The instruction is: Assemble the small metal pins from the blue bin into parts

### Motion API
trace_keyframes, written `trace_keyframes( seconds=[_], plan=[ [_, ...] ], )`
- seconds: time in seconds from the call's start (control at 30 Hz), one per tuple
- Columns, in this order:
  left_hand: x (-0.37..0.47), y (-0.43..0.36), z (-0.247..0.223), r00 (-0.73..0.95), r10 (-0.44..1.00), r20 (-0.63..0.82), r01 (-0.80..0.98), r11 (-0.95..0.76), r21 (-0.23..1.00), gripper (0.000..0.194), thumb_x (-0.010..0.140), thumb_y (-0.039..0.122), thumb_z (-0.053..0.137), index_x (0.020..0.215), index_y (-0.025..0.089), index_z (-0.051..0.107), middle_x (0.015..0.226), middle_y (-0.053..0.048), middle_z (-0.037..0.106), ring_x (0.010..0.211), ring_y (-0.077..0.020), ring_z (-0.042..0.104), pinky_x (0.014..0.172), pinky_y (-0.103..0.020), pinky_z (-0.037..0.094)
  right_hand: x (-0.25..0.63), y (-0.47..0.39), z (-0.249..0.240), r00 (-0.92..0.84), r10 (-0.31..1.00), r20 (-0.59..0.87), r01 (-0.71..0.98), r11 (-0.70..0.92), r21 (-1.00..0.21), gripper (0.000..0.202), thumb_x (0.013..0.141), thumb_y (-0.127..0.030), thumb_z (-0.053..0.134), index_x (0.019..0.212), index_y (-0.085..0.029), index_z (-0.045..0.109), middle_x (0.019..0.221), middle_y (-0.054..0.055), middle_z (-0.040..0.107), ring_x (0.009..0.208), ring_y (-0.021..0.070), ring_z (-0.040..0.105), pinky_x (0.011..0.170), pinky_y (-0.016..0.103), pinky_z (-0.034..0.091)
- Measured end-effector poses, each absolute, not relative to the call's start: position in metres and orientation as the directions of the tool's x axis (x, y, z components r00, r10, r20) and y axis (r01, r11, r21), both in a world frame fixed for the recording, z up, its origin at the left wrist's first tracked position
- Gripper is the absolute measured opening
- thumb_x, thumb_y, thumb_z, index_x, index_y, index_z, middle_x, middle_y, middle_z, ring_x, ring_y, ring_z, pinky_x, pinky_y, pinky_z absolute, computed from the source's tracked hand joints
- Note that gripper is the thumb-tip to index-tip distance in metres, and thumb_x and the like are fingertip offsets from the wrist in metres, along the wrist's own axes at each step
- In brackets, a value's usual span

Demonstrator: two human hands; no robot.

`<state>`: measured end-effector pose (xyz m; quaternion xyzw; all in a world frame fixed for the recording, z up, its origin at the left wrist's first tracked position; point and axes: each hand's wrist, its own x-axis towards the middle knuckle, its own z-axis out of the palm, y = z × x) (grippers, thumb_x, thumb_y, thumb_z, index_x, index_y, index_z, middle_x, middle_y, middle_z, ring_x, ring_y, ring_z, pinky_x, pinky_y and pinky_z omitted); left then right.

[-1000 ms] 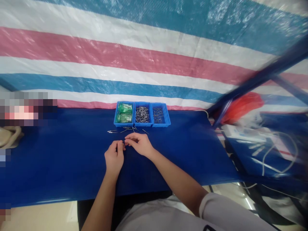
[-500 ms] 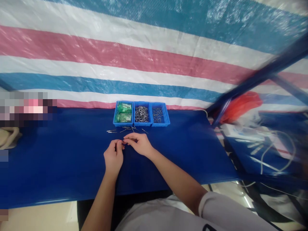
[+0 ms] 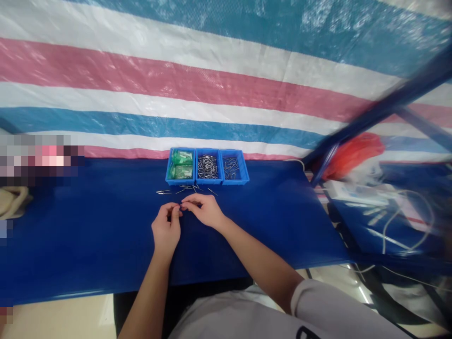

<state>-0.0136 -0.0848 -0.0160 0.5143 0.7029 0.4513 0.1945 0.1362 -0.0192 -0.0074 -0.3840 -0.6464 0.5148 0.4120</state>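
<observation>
Over the blue table [image 3: 106, 235], my left hand [image 3: 167, 229] and my right hand [image 3: 205, 210] meet fingertip to fingertip. Both are closed in a pinch around something tiny and dark, mostly hidden by the fingers. Just beyond them lie several loose thin metal pins [image 3: 193, 188]. Behind these stand three joined blue bins. Green-and-clear packets fill the left bin [image 3: 181, 182]. A dense heap of short metal pins lies in the middle bin [image 3: 208, 181]. Fewer pins are spread over the floor of the right bin [image 3: 243, 176].
A striped plastic sheet [image 3: 212, 84] hangs behind the table. At right are a blue metal frame [image 3: 325, 165], a red plastic bag [image 3: 356, 153] and a white cable [image 3: 384, 235] on another surface. A beige cloth-like item [image 3: 16, 202] sits at the far left.
Hardly anything differs. Both hands keep their pinch at the same spot, and the pins and bins stay where they were.
</observation>
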Motion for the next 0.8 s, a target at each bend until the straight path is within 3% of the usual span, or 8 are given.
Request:
trace_keyframes(
  seconds=[0.2, 0.53, 0.67, 0.8],
  plan=[
    [-0.0153, -0.0855, -0.0157, -0.41, 0.896, 0.173, 0.574, 0.106, 0.812, 0.035, 0.099, 0.046, 0.051, 0.085, 0.02, 0.07, 0.074, 0.0, 0.073, 0.067, -0.0116, 0.067, 0.066, -0.022, 0.049, 0.1384, -0.0197, -0.0065, -0.419, 0.881, 0.218, 0.132, 0.296, -0.946, 0.02, 0.092, -0.035, 0.07, 0.103, -0.023, 0.08, 0.099, 0.004, 0.081, 0.083, 0.017, 0.076, 0.084, 0.031, 0.059],
    [-0.0141, -0.0863, -0.022, -0.34, 0.914, 0.222, 0.48, -0.034, 0.877, 0.028, 0.093, 0.045, 0.063, 0.106, 0.022, 0.071, 0.089, -0.001, 0.075, 0.08, -0.0132, 0.072, 0.081, -0.025, 0.056, 0.1385, -0.0181, -0.0075, -0.387, 0.854, 0.347, 0.124, 0.422, -0.898, 0.019, 0.093, -0.03, 0.065, 0.102, -0.02, 0.079, 0.101, 0.007, 0.077, 0.085, 0.0161, 0.072, 0.076, 0.029, 0.059],
    [-0.014, -0.0857, -0.0232, -0.311, 0.918, 0.247, 0.475, -0.074, 0.877, 0.024, 0.093, 0.041, 0.064, 0.108, 0.023, 0.071, 0.092, 0.0, 0.075, 0.081, -0.0121, 0.071, 0.082, -0.025, 0.056, 0.1383, -0.0181, -0.007, -0.381, 0.866, 0.325, 0.107, 0.39, -0.915, 0.017, 0.091, -0.031, 0.068, 0.098, -0.021, 0.08, 0.102, 0.008, 0.074, 0.079, 0.0145, 0.069, 0.069, 0.028, 0.057],
    [-0.0131, -0.0859, -0.0212, -0.289, 0.918, 0.272, 0.511, -0.092, 0.855, 0.024, 0.092, 0.039, 0.066, 0.111, 0.025, 0.07, 0.085, 0.002, 0.072, 0.075, -0.0103, 0.068, 0.078, -0.023, 0.055, 0.1361, -0.0184, -0.0103, -0.349, 0.911, 0.218, 0.053, 0.252, -0.966, 0.019, 0.088, -0.036, 0.072, 0.094, -0.02, 0.079, 0.097, 0.007, 0.074, 0.078, 0.0149, 0.068, 0.069, 0.028, 0.056]
  ],
)
